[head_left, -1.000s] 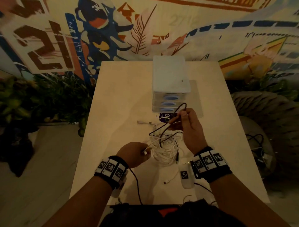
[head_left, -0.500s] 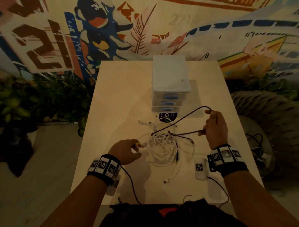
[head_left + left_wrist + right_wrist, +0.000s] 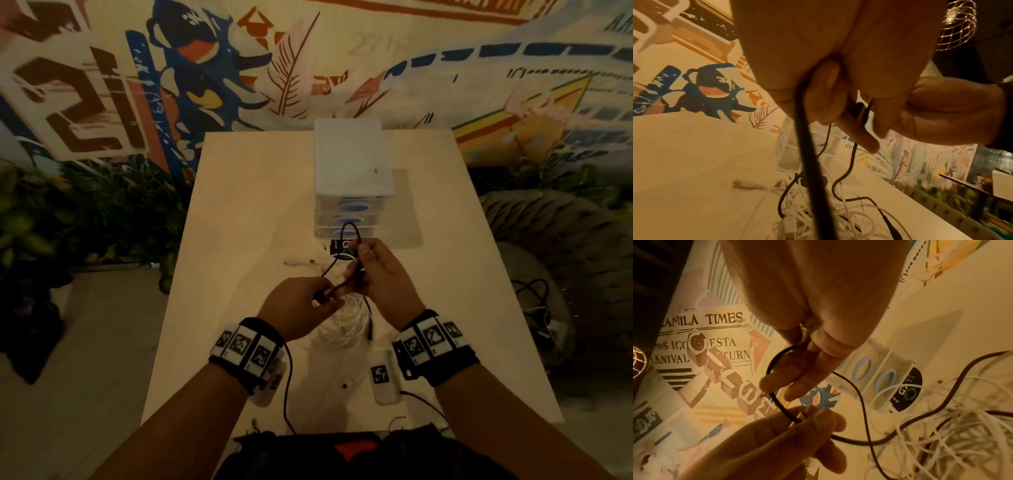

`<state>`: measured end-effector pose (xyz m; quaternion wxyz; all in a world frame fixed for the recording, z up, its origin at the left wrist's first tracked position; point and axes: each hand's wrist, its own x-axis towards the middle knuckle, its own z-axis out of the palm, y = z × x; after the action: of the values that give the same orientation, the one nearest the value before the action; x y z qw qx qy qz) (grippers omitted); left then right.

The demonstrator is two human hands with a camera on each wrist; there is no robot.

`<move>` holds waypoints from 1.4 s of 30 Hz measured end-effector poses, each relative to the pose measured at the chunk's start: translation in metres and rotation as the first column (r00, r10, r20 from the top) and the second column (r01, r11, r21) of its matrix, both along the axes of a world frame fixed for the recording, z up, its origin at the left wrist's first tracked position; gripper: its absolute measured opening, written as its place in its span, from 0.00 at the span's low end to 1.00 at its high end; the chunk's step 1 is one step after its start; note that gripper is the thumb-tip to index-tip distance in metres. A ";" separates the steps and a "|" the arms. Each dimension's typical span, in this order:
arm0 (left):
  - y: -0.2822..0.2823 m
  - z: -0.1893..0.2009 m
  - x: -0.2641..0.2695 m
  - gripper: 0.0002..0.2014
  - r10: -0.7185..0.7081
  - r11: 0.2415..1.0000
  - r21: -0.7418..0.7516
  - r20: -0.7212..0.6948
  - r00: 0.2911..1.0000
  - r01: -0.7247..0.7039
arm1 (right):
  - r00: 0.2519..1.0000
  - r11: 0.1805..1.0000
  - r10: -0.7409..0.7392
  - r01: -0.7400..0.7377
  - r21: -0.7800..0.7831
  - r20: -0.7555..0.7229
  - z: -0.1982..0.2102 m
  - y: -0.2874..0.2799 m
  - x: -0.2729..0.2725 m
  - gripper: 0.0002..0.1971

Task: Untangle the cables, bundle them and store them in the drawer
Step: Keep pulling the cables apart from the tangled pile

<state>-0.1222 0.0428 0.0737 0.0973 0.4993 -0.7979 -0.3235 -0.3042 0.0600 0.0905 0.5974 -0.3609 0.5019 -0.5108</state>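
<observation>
While lit dimly, pale table [image 3: 239,212], drawer unit [image 3: 352,161] at far end, white cable tangle [image 3: 342,329] below hands. Right hand [image 3: 383,277] and left hand [image 3: 301,305] both pinching looped black cable [image 3: 349,226] above tangle.

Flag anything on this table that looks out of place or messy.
The white cables lie in a knotted heap, with part of the black cable running through it. Both the left hand and the right hand grip that black cable. The drawer unit stands square, drawers shut.
</observation>
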 end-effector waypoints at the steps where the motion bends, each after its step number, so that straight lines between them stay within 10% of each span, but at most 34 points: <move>1: 0.000 0.000 0.000 0.11 0.001 1.000 -0.011 -0.018 1.000 -0.001 | 1.000 1.000 0.004 -0.004 0.010 0.008 0.000 -0.001 0.000 0.13; 5: -0.003 0.015 0.008 0.08 0.044 0.999 0.023 -0.180 0.983 -0.040 | 0.979 0.982 0.184 -0.179 0.055 -0.084 -0.014 0.008 -0.004 0.17; 9: -0.007 0.029 0.012 0.11 0.151 0.984 0.142 -0.369 0.917 -0.105 | 0.621 0.859 0.407 -0.510 0.049 -0.670 -0.037 0.026 0.003 0.16; 17: -0.009 0.043 0.024 0.13 0.251 0.967 0.167 -0.507 0.825 -0.192 | 0.562 0.957 0.144 -0.288 -0.030 -0.814 -0.055 0.022 -0.029 0.12; 22: -0.010 0.046 0.030 0.18 0.285 0.958 0.156 -0.588 0.757 -0.239 | 0.305 0.987 0.058 -0.163 0.007 -0.950 -0.054 0.024 -0.047 0.12; 30: -0.009 0.050 0.024 0.18 0.423 0.906 0.294 -0.627 0.655 -0.304 | 0.536 0.926 -0.138 -0.229 -0.301 -0.833 -0.043 0.028 -0.038 0.07; 35: -0.013 0.046 0.029 0.20 0.560 0.828 0.417 -0.660 0.501 -0.375 | 0.533 0.969 -0.024 -0.196 -0.151 -0.846 -0.047 0.022 -0.045 0.07; 38: -0.016 0.046 0.030 0.20 0.531 0.845 0.350 -0.643 0.553 -0.405 | 0.550 0.962 0.115 -0.270 -0.046 -0.827 -0.041 0.026 -0.049 0.08; 42: -0.017 0.037 0.037 0.22 0.568 0.802 0.226 -0.573 0.590 -0.553 | 0.397 0.830 0.436 -0.524 0.190 -0.807 -0.044 0.037 -0.045 0.11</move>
<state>-0.0851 0.0258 0.1109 0.4423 0.5919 -0.5190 -0.4297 -0.3497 0.0975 0.0462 0.3938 -0.7126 0.5703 -0.1093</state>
